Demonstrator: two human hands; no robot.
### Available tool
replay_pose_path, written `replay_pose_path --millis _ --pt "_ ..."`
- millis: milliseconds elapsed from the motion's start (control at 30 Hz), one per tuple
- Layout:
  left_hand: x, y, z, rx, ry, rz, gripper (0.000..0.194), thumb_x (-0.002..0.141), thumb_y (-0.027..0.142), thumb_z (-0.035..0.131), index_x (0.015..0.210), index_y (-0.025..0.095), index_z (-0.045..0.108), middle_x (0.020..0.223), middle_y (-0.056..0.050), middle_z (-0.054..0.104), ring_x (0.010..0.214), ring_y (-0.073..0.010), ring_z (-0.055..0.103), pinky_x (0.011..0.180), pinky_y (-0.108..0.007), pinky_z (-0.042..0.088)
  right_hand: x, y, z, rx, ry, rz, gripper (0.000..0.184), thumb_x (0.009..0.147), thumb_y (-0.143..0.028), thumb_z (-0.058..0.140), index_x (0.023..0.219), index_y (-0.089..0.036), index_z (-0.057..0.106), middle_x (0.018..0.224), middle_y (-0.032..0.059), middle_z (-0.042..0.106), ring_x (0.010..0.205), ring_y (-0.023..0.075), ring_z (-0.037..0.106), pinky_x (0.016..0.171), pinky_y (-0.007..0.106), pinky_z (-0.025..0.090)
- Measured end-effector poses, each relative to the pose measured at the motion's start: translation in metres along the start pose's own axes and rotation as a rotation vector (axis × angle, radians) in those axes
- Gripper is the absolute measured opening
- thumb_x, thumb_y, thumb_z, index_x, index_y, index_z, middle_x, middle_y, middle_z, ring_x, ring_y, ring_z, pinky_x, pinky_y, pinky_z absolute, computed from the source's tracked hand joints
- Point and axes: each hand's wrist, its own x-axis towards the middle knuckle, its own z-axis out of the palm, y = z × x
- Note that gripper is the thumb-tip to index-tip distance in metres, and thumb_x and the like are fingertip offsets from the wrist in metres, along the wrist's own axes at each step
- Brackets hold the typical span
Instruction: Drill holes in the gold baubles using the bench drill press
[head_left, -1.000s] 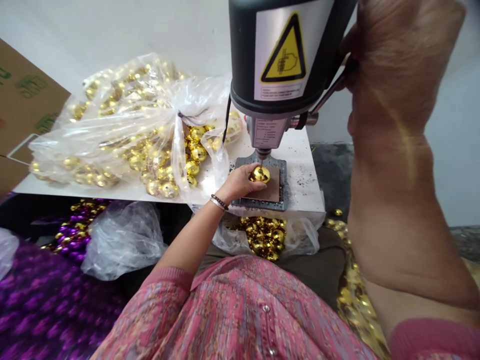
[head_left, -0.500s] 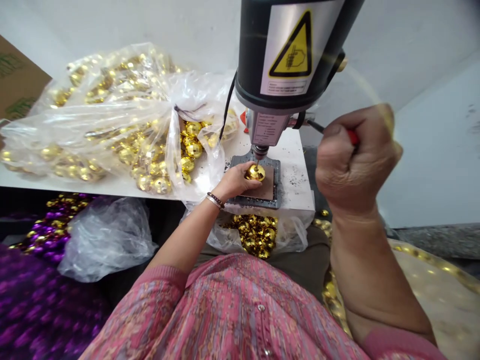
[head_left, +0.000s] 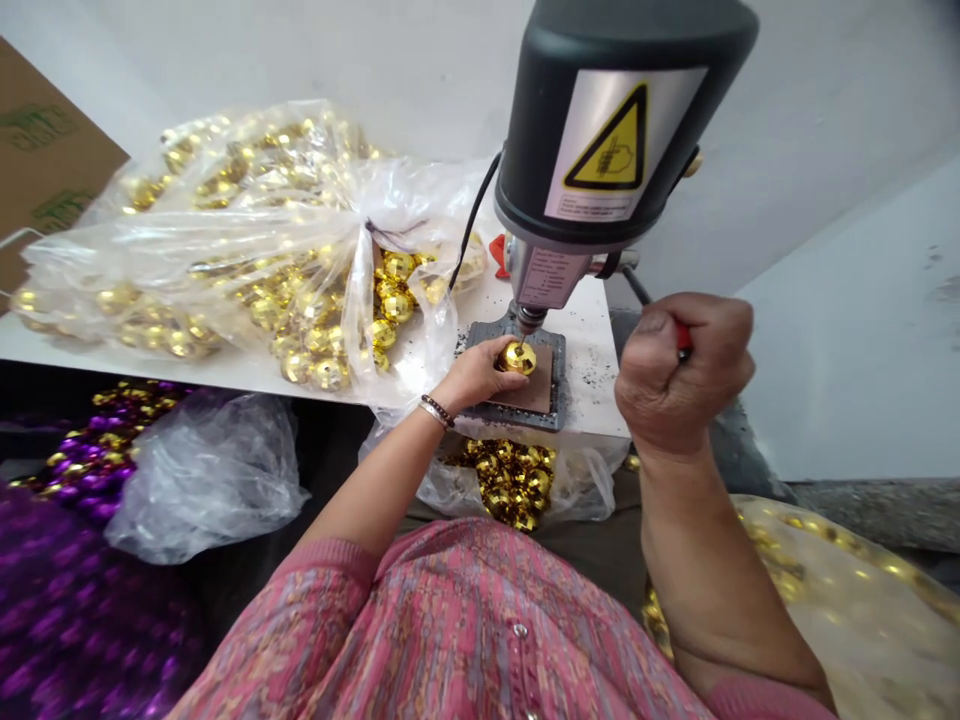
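Note:
My left hand [head_left: 486, 374] grips a shiny gold faceted ball [head_left: 520, 358] between thumb and fingers, steadying it on a brown board [head_left: 534, 392] that lies on the grey base plate [head_left: 556, 345]. Over the ball stands a dark drill press [head_left: 600, 130], its chuck [head_left: 531, 318] low and the thin bit reaching the ball's top. Whether the bit is inside the ball I cannot tell. On the right, my right hand [head_left: 679, 375] is wrapped round the red-tipped feed lever [head_left: 683, 342] of the press.
Clear plastic bags [head_left: 300, 290] full of gold balls cover the left of the white table [head_left: 592, 400]. An open bag of gold balls [head_left: 517, 480] hangs below its front edge. Purple balls [head_left: 90, 600] and a crumpled plastic bag [head_left: 210, 480] lie lower left; another filled bag [head_left: 847, 590] sits lower right.
My right hand has pulled the lever lower and slightly inward. The left hand still holds the gold ball under the bit. The whole view has shifted a little.

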Motion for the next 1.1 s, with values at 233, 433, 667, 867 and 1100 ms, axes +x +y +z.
replay_pose_path --millis 233,433,667,867,1100 --pt "0.000 -0.001 0.000 -0.014 -0.008 0.013 0.055 0.082 0.023 0.096 0.136 0.021 0.087 0.114 -0.001 0.089 0.110 -0.0262 0.080 0.102 -0.033 0.063 -0.008 0.004 0.007 0.024 0.067 -0.035 0.019 0.113 -0.037 0.048 0.107 -0.030 0.064 0.089 0.0013 0.061 0.080 0.0156 0.061 0.080 0.034 0.052" --pt "0.000 0.000 0.001 -0.043 -0.013 0.023 0.052 0.082 0.023 0.095 0.134 0.021 0.086 0.111 -0.001 0.089 0.106 -0.0246 0.080 0.099 -0.031 0.063 -0.014 0.008 0.015 0.051 0.155 -0.073 0.016 0.113 -0.037 0.051 0.108 -0.030 0.065 0.092 0.0014 0.065 0.082 0.0160 0.064 0.080 0.035 0.054" --pt "0.001 -0.003 -0.001 -0.049 -0.022 0.053 0.049 0.082 0.023 0.096 0.129 0.019 0.085 0.114 -0.003 0.089 0.107 -0.0254 0.081 0.100 -0.033 0.063 -0.025 0.008 0.029 0.042 0.212 -0.150 0.026 0.114 -0.045 0.050 0.100 -0.026 0.061 0.083 0.0007 0.065 0.075 0.0160 0.064 0.073 0.035 0.053" --pt "0.001 -0.005 0.001 -0.027 -0.014 0.040 0.054 0.083 0.022 0.095 0.135 0.021 0.082 0.118 -0.003 0.088 0.110 -0.0257 0.081 0.102 -0.033 0.062 0.010 -0.005 0.020 0.037 0.218 -0.038 0.042 0.118 -0.054 0.044 0.096 -0.023 0.063 0.081 0.0002 0.063 0.070 0.0126 0.059 0.070 0.032 0.048" --pt "-0.039 -0.019 0.002 -0.020 0.003 0.142 0.059 0.084 0.032 0.098 0.139 0.021 0.079 0.124 -0.007 0.086 0.113 -0.0271 0.080 0.102 -0.038 0.065 0.064 -0.009 0.018 0.157 0.142 0.191 0.034 0.114 -0.045 0.052 0.092 -0.019 0.057 0.080 -0.0040 0.058 0.067 0.0062 0.052 0.072 0.027 0.042"
